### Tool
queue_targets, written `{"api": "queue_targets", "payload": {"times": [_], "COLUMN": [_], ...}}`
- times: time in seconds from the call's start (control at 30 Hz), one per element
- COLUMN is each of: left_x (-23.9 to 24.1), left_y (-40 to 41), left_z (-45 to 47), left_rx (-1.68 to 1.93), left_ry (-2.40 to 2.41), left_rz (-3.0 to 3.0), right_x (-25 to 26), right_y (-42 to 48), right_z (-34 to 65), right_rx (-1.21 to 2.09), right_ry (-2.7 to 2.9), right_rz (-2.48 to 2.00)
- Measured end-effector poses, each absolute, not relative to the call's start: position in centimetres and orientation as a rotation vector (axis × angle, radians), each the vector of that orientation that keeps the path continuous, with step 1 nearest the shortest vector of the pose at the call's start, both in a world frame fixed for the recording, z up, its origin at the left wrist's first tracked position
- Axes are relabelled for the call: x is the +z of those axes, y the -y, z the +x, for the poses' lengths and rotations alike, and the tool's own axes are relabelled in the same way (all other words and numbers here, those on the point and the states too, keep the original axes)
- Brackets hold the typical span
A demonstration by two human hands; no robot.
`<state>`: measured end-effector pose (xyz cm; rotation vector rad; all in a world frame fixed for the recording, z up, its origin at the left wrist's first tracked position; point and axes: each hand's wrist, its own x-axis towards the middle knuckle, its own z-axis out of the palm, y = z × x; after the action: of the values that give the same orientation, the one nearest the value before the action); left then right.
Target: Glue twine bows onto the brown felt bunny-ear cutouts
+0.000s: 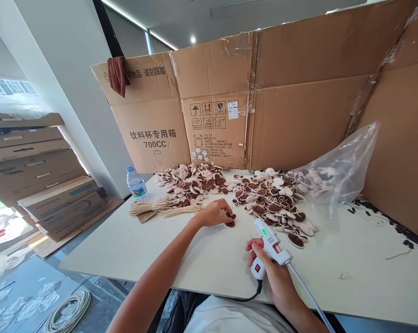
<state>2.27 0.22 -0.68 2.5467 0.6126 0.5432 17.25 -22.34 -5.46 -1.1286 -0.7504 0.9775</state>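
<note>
Head view: a small brown piece (231,221) is at the fingertips of the left hand (214,212), over the white table (125,252); whether they pinch or merely touch it, I can't tell. The right hand (267,268) has its fingers wrapped round a white glue gun (270,239), its nozzle near a heap of brown and cream pieces (271,199). Beyond stands a cardboard screen (212,69).

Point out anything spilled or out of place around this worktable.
Small black bits lie strewn across the worktable's right side, unlike the heaped brown-and-cream pieces. A reddish-brown cloth hangs oddly over the cardboard screen's top edge.
</note>
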Motion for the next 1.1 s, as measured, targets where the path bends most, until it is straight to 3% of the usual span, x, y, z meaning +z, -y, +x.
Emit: {"api": "queue_targets", "payload": {"times": [0.53, 1.1], "left_x": [-1.7, -1.0], "left_y": [-0.2, 0.9], "left_z": [2.8, 3.7], "left_rx": [0.408, 0.55], "left_ry": [-0.447, -0.487], "left_rz": [2.474, 2.068], "right_x": [-4.9, -4.5], "right_y": [22.4, 22.6], "right_z": [16.8, 17.0], "right_rx": [0.958, 0.989], "right_ry": [0.715, 0.726], "right_rz": [-1.123, -1.124]}}
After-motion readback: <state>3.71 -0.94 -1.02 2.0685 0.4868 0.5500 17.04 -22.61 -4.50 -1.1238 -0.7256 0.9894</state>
